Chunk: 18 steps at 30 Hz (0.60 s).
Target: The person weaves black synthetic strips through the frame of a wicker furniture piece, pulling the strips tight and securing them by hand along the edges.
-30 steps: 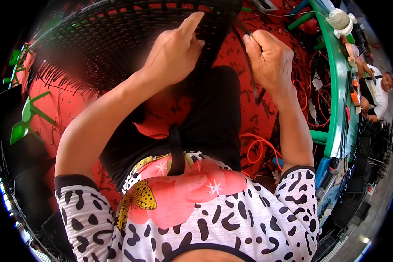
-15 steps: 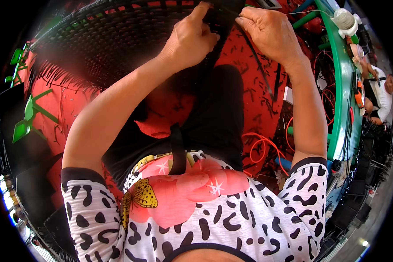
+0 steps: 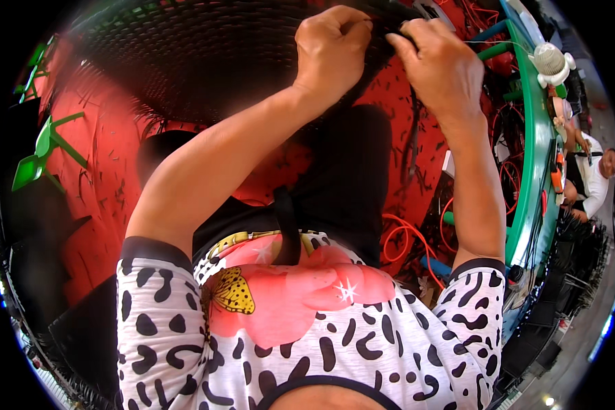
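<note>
Working the rim of one big black woven basket [image 3: 205,61] that sits tilted over my lap, I have my left hand [image 3: 331,44] curled into a fist, fingers pressed together around the dark edge strands. Just beside it, my right hand [image 3: 434,65] pinches one black weaving strip [image 3: 411,137], whose loose tail hangs down below my wrist. I judge this as mid-weave at the rim; the next move likely calls for a firm pull and a tuck under. Farther right: one green counter [image 3: 536,171], one small white fan [image 3: 552,63], orange cords [image 3: 406,239] on the red floor [image 3: 109,184].
</note>
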Each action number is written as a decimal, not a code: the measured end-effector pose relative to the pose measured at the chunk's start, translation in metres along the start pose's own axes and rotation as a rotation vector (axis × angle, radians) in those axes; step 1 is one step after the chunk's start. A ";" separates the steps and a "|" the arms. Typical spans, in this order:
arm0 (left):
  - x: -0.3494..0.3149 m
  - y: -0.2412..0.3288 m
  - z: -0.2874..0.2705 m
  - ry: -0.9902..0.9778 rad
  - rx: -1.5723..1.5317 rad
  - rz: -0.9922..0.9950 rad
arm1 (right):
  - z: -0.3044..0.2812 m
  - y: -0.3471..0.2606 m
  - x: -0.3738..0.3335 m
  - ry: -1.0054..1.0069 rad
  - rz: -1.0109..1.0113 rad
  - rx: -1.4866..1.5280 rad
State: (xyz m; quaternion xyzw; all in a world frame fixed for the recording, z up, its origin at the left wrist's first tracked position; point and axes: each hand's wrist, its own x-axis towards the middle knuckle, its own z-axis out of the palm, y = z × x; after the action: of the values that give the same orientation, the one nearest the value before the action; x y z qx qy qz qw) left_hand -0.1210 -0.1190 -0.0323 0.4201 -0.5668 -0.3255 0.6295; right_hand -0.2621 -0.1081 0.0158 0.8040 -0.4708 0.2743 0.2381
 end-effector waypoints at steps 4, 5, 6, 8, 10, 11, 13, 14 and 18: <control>-0.024 0.006 -0.025 -0.086 -0.092 -0.074 | -0.009 -0.014 0.005 -0.084 -0.138 0.212; -0.027 0.010 -0.027 -0.094 -0.084 -0.048 | 0.002 -0.009 0.003 -0.056 -0.168 0.278; -0.029 0.011 -0.029 -0.104 -0.077 -0.022 | 0.003 -0.007 0.000 -0.059 -0.164 0.272; -0.028 0.009 -0.033 -0.113 -0.081 -0.034 | 0.005 -0.005 0.001 -0.136 -0.090 0.326; -0.016 0.002 -0.037 -0.113 -0.075 -0.044 | 0.003 -0.006 0.006 -0.144 -0.142 0.325; -0.015 0.000 -0.039 -0.117 -0.074 -0.044 | 0.003 -0.007 0.008 -0.152 -0.190 0.326; -0.011 -0.003 -0.042 -0.123 -0.078 -0.046 | 0.006 -0.010 0.010 -0.115 -0.199 0.402; -0.008 -0.003 -0.043 -0.141 -0.107 -0.042 | 0.007 -0.011 0.010 -0.077 -0.205 0.476; -0.003 -0.005 -0.041 -0.176 -0.083 -0.094 | 0.009 -0.012 0.009 -0.060 -0.094 0.307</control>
State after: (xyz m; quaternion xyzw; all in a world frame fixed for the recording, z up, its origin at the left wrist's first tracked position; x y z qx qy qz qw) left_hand -0.0804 -0.1122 -0.0383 0.3897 -0.5856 -0.4135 0.5781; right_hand -0.2456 -0.1143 0.0134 0.8598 -0.3921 0.3076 0.1109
